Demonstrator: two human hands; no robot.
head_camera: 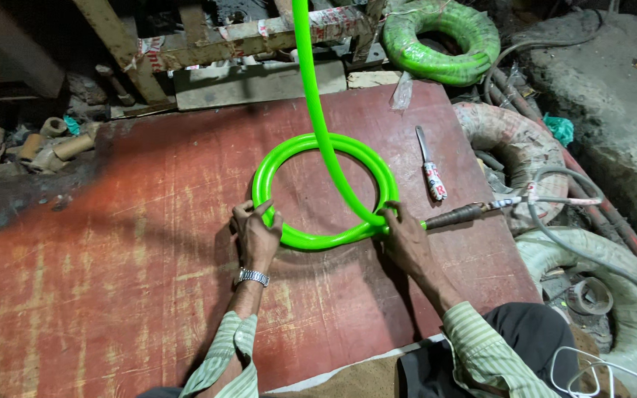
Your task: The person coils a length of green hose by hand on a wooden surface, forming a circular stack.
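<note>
Your left hand (256,234) and right hand (401,234) gripped the hose (311,239) coil flat on tabletop (112,295); its tail ran straight away from you.

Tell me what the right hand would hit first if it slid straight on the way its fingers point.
The right hand points up and slightly left across the red board. It already grips the bright green hose coil at its near right edge, so that hose comes first; beyond lies the open ring, then probably the coil's far side.

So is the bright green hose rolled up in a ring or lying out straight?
Rolled up. The green hose lies in a ring on the red board, held by the left hand and right hand.
</note>
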